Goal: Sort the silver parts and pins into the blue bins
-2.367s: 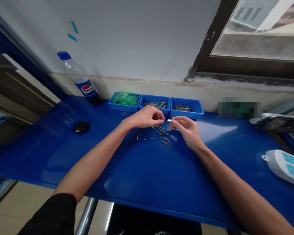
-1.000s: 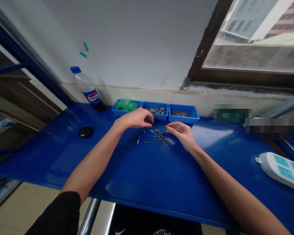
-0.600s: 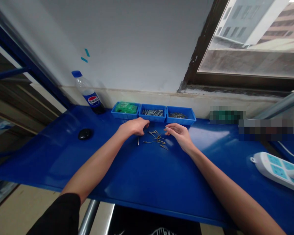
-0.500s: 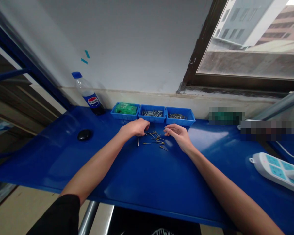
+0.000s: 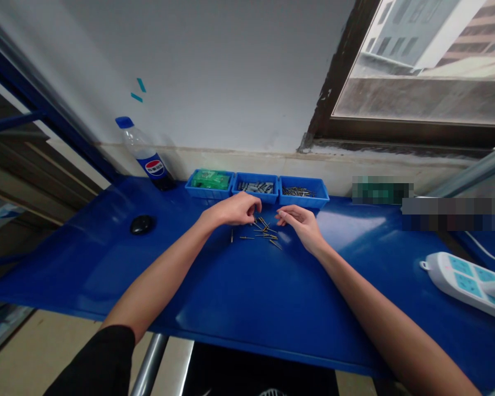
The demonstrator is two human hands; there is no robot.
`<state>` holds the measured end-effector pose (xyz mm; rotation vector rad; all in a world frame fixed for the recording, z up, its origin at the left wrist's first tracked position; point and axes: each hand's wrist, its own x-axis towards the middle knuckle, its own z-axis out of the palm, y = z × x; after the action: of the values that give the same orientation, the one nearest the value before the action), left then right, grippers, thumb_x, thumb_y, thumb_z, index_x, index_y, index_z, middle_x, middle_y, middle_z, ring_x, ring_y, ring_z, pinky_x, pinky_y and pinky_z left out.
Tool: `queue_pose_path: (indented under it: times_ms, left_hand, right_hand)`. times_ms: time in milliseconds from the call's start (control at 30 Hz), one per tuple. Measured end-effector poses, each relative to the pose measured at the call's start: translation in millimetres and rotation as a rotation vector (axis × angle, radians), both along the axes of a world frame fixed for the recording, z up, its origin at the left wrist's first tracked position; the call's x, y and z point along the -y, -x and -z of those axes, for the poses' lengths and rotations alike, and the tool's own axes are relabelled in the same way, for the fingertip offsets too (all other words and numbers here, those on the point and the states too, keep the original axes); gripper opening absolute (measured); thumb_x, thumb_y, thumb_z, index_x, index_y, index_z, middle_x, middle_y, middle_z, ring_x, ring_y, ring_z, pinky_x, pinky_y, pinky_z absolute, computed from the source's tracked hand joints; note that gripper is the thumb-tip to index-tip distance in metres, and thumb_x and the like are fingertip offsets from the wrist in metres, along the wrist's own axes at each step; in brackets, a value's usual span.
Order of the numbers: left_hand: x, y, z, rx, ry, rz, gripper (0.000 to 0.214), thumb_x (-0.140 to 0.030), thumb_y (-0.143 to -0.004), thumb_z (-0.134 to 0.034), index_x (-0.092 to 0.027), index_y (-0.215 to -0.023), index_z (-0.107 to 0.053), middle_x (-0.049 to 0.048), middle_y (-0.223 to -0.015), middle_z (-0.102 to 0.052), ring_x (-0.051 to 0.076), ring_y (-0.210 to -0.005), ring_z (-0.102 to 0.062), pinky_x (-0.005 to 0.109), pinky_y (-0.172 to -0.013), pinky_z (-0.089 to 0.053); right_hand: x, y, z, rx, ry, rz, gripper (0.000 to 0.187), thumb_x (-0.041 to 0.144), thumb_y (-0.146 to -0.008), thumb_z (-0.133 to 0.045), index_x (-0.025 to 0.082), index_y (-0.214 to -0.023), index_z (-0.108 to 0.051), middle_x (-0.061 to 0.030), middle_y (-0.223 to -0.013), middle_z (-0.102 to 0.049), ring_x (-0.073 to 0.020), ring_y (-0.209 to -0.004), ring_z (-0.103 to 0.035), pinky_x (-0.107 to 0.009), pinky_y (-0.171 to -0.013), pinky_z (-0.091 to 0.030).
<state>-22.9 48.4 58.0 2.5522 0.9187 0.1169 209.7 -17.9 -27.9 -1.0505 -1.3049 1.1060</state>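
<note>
Several thin metal pins (image 5: pixel 265 231) lie scattered on the blue table (image 5: pixel 239 297) between my hands. My left hand (image 5: pixel 235 209) hovers at the left end of the heap, knuckles up, fingers curled with the tips pinched together; what they hold is too small to see. My right hand (image 5: pixel 300 221) rests at the right end of the heap, palm turned inward, fingers bent and tips pinched close over the pins. Behind the hands stand three small blue bins: one with green parts (image 5: pixel 209 181), one with grey metal parts (image 5: pixel 256 187), one with dark pins (image 5: pixel 302 192).
A cola bottle (image 5: pixel 145 155) stands at the back left against the wall. A black mouse (image 5: pixel 142 224) lies left of my left forearm. A white power strip (image 5: pixel 470 280) sits at the right edge. A window frame rises at the back right.
My left hand went down to the left end of the pins and has lifted slightly toward the middle bin. My right hand stayed at the right of the heap. The view shifted.
</note>
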Motion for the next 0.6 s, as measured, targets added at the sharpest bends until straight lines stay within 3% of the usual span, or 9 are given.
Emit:
queue_pose_path:
  times_ms: [167, 300, 433, 600]
  left_hand:
    - [2, -8, -2.1, 0.298, 0.105, -0.057, 0.019, -0.012, -0.077, -0.065, -0.014, -0.090, -0.079, 0.0048, -0.077, -0.077, 0.014, -0.068, -0.068, 0.024, -0.064, -0.049]
    - [2, -12, 0.4, 0.527, 0.233, -0.115, 0.014, -0.022, -0.078, -0.073, -0.013, -0.086, -0.080, 0.0081, -0.082, -0.080, 0.016, -0.073, -0.073, 0.026, -0.067, -0.054]
    - [4, -15, 5.6, 0.582, 0.322, -0.106, 0.016, -0.026, -0.076, -0.078, -0.012, -0.083, -0.079, 0.0101, -0.081, -0.080, 0.017, -0.072, -0.073, 0.026, -0.066, -0.056]
    - [5, -21, 13.9, 0.518, 0.266, -0.094, 0.015, -0.027, -0.079, -0.077, -0.013, -0.084, -0.079, 0.0089, -0.081, -0.080, 0.017, -0.071, -0.073, 0.026, -0.066, -0.055]
  right_hand:
    - [2, 1, -4.3, -0.010, -0.006, -0.009, 0.036, 0.053, -0.084, -0.081, 0.021, -0.098, -0.075, -0.0053, -0.088, -0.079, -0.0184, -0.074, -0.073, -0.032, -0.072, -0.056]
    - [6, 2, -9.2, -0.028, 0.003, -0.083, 0.035, 0.048, -0.085, -0.081, 0.023, -0.106, -0.073, -0.0050, -0.095, -0.081, -0.0203, -0.086, -0.077, -0.034, -0.083, -0.059]
    - [8, 1, -10.6, -0.046, 0.008, -0.114, 0.034, 0.045, -0.082, -0.085, 0.022, -0.104, -0.074, -0.0049, -0.092, -0.081, -0.0212, -0.085, -0.078, -0.036, -0.085, -0.060]
    - [3, -1, -2.9, -0.089, 0.018, -0.026, 0.031, 0.046, -0.078, -0.087, 0.021, -0.093, -0.078, -0.0045, -0.083, -0.080, -0.0204, -0.075, -0.075, -0.036, -0.076, -0.060]
